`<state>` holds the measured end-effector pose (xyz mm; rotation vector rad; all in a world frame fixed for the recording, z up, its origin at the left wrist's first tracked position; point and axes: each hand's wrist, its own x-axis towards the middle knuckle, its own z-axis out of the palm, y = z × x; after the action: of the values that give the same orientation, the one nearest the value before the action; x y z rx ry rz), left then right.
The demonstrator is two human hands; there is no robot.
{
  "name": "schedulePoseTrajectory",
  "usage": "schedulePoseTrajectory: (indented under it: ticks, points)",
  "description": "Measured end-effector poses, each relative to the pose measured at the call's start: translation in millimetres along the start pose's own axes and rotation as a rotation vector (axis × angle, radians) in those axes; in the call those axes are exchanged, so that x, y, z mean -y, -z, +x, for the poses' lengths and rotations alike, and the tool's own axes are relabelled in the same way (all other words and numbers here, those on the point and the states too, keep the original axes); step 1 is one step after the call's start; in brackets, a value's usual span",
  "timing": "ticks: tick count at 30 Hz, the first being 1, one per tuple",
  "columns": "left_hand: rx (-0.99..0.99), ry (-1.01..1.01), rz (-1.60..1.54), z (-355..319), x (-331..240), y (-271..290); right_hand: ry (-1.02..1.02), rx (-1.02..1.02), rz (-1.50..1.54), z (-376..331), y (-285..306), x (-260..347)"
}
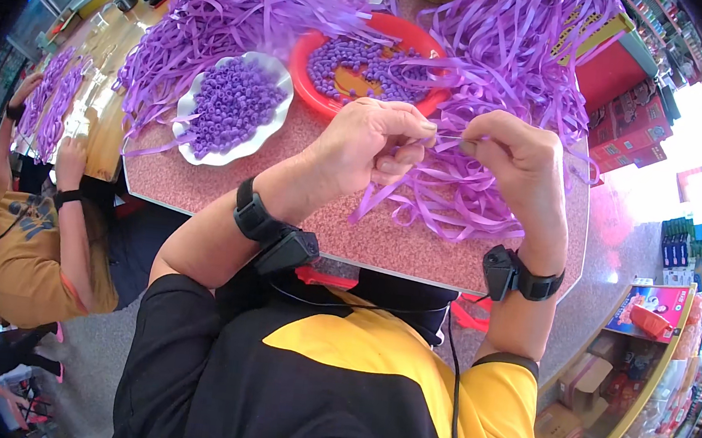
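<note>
My left hand (pixel 384 138) and my right hand (pixel 519 159) are raised over the front of the table, both closed in a pinch. Between their fingertips runs a thin pale strand (pixel 451 137), too fine to tell whether thread, wire or needle. Purple ribbons (pixel 462 204) lie in loops on the table below my hands. Left of them stands a white scalloped bowl (pixel 215 159) heaped with purple beads (pixel 235 105). Just beyond my left hand, a red basin (pixel 299 62) holds more purple beads, with its yellowish bottom showing in the middle.
Large heaps of purple ribbon (pixel 218 20) cover the far side of the pink speckled table (pixel 173 181). At the left, a co-worker (pixel 43 257) handles purple ribbons on a wooden table (pixel 110 132). A glass display case (pixel 605 387) and red cartons (pixel 630 128) stand at the right.
</note>
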<state>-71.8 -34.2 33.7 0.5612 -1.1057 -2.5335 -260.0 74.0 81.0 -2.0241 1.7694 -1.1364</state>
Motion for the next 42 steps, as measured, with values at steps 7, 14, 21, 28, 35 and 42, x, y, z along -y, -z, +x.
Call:
schedulePoseTrajectory:
  ticks: [7,14,21,28,35,42]
  points:
    - [0.05,0.016,0.012,-9.2,-5.1,4.5,-0.136,-0.213,0.015,0.8,29.3,-39.5]
    - [0.019,-0.151,0.229,-18.1,-10.3,17.3,-0.272,-1.059,0.028,-10.4,85.2,-89.7]
    - [-0.085,-0.258,0.675,-21.8,-29.7,7.8,-0.427,-0.844,0.515,-8.8,74.8,-90.9]
    - [-0.046,-0.467,0.854,-19.9,-66.2,-43.3,-0.244,-0.019,0.949,6.7,1.9,-2.8]
    - [0.077,-0.292,1.028,-18.2,-75.8,-45.3,-0.161,-0.043,1.205,2.3,18.4,-37.3]
    - [0.331,-0.232,0.528,-7.6,-131.4,-56.9,-0.159,0.298,1.196,3.0,-13.7,-28.9]
